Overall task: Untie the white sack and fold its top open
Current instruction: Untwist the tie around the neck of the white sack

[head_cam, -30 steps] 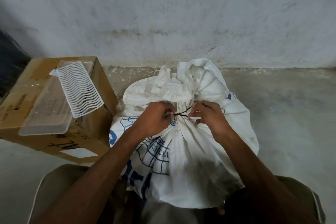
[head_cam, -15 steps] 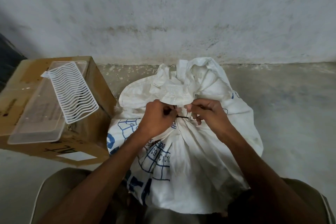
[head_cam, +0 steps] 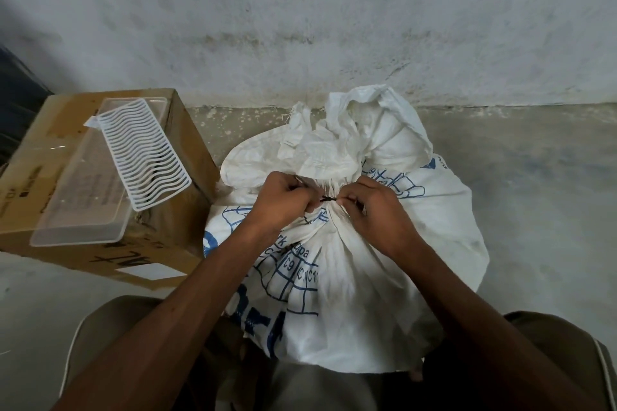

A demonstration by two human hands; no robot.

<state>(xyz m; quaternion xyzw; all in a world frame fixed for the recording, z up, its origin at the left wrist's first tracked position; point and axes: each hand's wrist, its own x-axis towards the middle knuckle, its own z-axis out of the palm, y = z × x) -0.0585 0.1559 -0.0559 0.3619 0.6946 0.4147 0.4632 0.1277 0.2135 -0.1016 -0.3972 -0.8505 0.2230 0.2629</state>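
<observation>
Two hands, L [head_cam: 282, 202] & R [head_cam: 375, 207], fingers pinched shut on thin dark tie cord [head_cam: 329, 199] at gathered neck of blue-printed white woven sack [head_cam: 350, 270], prob. to loosen knot.

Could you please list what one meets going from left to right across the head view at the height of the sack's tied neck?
cardboard box → left hand → black tie → right hand → white sack → concrete floor
</observation>
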